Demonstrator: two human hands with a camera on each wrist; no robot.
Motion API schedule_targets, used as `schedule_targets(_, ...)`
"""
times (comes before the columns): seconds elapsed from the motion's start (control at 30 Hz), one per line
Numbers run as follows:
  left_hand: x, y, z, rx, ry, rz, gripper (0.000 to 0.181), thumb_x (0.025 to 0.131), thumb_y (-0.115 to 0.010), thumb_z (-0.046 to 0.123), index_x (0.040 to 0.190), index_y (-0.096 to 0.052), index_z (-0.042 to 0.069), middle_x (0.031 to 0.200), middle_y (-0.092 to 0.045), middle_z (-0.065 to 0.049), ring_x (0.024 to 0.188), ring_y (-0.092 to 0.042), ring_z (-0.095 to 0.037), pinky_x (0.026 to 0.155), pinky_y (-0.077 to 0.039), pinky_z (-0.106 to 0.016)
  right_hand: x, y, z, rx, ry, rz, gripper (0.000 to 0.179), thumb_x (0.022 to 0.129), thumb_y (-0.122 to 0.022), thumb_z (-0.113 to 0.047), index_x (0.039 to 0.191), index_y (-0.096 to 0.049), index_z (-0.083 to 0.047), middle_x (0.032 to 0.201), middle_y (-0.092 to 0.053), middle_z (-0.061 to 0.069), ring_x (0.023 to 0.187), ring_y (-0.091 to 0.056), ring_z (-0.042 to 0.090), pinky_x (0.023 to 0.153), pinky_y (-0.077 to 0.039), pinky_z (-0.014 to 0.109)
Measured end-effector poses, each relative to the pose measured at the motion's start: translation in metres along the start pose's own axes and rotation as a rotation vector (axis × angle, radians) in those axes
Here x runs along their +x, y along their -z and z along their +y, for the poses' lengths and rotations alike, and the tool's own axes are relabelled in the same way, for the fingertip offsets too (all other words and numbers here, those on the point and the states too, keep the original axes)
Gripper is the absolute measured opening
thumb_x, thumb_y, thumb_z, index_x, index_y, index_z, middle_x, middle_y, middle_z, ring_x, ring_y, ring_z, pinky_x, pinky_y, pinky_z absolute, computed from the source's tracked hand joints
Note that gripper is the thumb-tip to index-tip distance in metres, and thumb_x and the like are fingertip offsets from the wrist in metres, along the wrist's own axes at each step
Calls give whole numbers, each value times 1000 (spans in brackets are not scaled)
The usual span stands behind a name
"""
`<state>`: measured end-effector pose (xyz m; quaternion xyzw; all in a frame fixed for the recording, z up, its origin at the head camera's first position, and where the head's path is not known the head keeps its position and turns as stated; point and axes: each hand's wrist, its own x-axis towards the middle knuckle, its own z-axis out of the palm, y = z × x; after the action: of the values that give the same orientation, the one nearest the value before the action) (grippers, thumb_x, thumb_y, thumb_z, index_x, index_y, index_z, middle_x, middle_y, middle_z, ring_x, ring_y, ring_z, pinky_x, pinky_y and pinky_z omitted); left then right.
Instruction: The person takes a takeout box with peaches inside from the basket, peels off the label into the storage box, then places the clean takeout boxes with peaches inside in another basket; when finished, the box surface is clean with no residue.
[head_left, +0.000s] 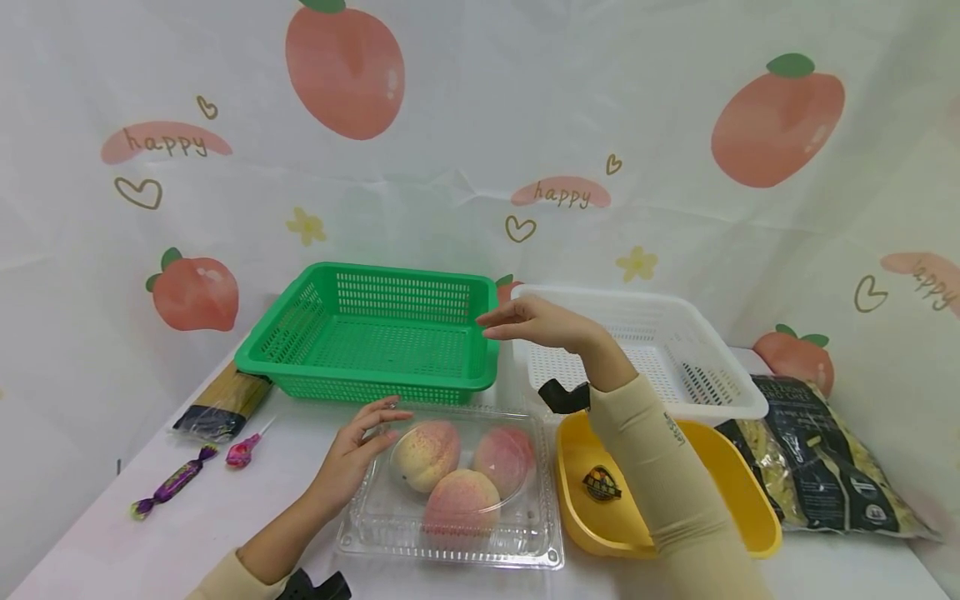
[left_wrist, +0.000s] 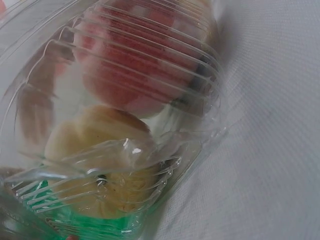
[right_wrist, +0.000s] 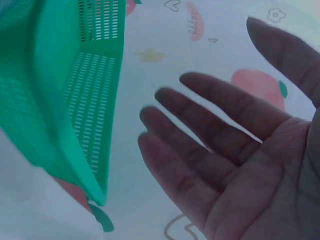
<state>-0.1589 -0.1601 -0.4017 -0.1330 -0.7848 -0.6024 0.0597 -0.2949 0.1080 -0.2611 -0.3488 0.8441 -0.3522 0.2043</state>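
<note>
Risk: lifting the box (head_left: pixel 375 521) by one corner could tilt it, rolling the peaches (head_left: pixel 461 504) and flexing thin plastic.
Box: lower centre of the head view; long axis apparently left-right, a ribbed side facing the bottom edge.
Left hand (head_left: pixel 360 442): fingers parted, at the box's upper-left corner.
Right hand (head_left: pixel 536 322): empty, fingers spread, near the basket (head_left: pixel 360 389).
</note>
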Motion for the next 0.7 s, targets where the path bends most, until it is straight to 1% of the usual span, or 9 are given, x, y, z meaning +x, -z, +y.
schedule_targets(0.07,0,0,0,-2,2,-1,27,94,-49,7,116,-60,-3,142,-37,-21,136,-25,-41,101,-28,-66,7,1,2,27,-8,25,43,96,-52,-28,134,-50,-9,139,-50,8,130,-45,23,108,-35,43)
schedule_targets(0.13,0,0,-1,-2,2,-2,27,94,-49,7,116,-60,-3,142,-37,-20,136,-25,-41,101,-28,-66,13,3,5,64,-19,49,43,96,-51,-29,134,-50,-10,141,-46,7,131,-43,24,109,-34,43)
schedule_targets(0.23,0,0,-1,-3,2,0,27,94,-49,7,116,-60,-3,142,-38,-20,136,-25,-41,101,-28,-66,23,6,10,142,-54,84,43,96,-51,-29,135,-50,-10,144,-42,7,132,-41,25,110,-33,42)
schedule_targets(0.33,0,1,-1,-6,3,2,27,94,-49,7,116,-60,-3,142,-38,-21,136,-26,-41,101,-28,-66,34,8,15,217,-73,108,43,97,-49,-28,135,-49,-7,145,-40,10,135,-37,27,111,-32,42)
schedule_targets(0.5,0,0,-1,-10,7,3,26,93,-49,4,116,-60,-3,142,-37,-21,136,-25,-41,101,-28,-66,49,9,22,325,-114,171,45,97,-49,-25,135,-46,-1,149,-35,12,139,-30,28,113,-27,42)
schedule_targets(0.7,0,0,0,-14,7,6,27,93,-49,6,115,-60,-4,142,-37,-21,136,-25,-42,101,-28,-66,65,12,31,420,-146,253,49,98,-47,-27,136,-42,3,151,-31,13,142,-25,28,116,-19,42)
